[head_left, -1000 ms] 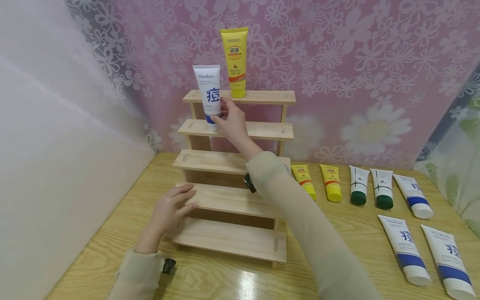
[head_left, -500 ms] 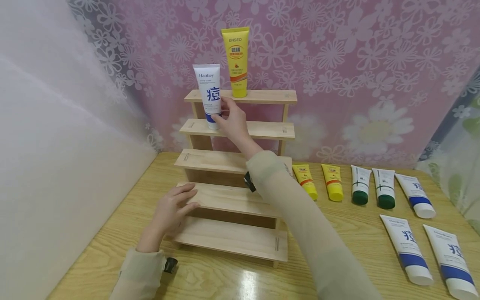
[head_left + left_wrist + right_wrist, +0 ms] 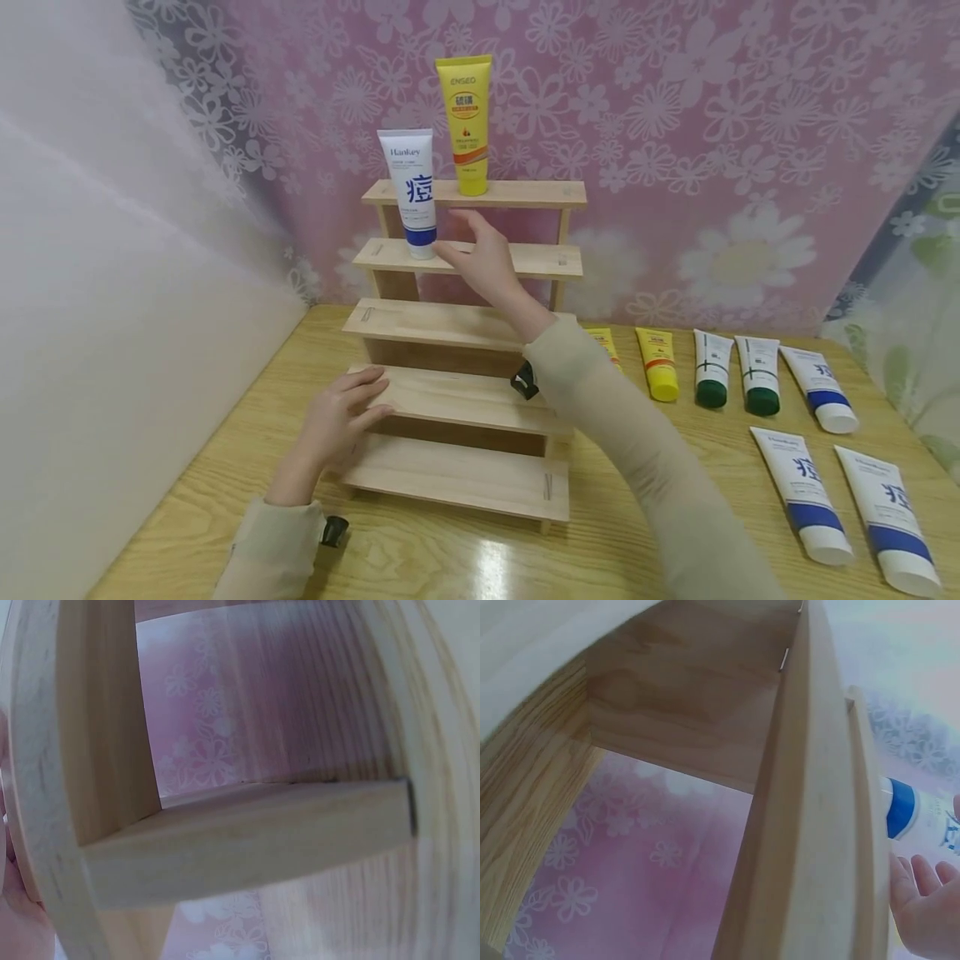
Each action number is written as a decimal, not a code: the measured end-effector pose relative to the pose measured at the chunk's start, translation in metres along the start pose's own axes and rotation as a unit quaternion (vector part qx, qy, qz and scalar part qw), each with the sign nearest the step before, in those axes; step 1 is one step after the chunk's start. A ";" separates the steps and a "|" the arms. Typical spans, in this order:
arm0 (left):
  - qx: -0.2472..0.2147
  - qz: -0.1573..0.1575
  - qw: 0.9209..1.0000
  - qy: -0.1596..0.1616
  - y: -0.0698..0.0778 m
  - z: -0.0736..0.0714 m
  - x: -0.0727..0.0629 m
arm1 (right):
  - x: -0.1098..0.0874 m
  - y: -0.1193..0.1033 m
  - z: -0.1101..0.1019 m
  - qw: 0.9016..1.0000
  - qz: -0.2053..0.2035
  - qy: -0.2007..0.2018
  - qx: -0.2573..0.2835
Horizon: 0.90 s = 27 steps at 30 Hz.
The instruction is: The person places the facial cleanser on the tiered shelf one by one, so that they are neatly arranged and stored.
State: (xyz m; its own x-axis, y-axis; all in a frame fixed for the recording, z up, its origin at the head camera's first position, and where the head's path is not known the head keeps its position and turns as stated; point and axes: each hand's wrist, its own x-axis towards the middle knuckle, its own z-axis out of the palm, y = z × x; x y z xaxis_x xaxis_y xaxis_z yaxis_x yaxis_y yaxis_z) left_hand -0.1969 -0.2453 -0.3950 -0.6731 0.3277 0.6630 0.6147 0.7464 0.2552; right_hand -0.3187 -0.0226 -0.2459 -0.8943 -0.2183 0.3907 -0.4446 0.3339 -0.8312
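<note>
A white and blue squeeze tube [image 3: 411, 187] stands upright, cap down, at the left of the second-highest shelf of a wooden tiered rack [image 3: 457, 321]. Just right of its cap is my right hand [image 3: 487, 258], thumb and fingers apart with a gap between them and nothing held. In the right wrist view, the tube's blue band [image 3: 901, 808] shows beside the fingers. One step higher, a yellow tube [image 3: 467, 125] stands on the top shelf. My left hand [image 3: 341, 417] rests its fingers on the left end of the second-lowest shelf.
Right of the rack lie a yellow tube [image 3: 657, 364], partly hidden yellow one [image 3: 602, 343], two green-capped tubes [image 3: 712, 367] and several white and blue tubes [image 3: 802, 496] on the wooden table [image 3: 637, 517]. A white wall [image 3: 150, 292] rises at the left, a flowered curtain [image 3: 637, 167] behind.
My right hand has let go of the white and blue tube and drawn a little to the right. The tube stays on its shelf. My left hand keeps its place on the rack.
</note>
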 end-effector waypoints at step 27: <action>-0.002 0.011 1.000 0.008 -0.002 0.001 -0.001 | -0.073 0.021 -0.065 0.995 -0.072 -0.023 0.057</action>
State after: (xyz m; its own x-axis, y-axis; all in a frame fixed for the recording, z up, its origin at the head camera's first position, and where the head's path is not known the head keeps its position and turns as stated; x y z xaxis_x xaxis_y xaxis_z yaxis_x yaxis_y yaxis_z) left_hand -0.1979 -0.2461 -0.3969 -0.6530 0.3353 0.6791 0.6313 0.7363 0.2435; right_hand -0.2659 0.0598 -0.2663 -0.8168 -0.2993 0.4932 -0.5575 0.1893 -0.8083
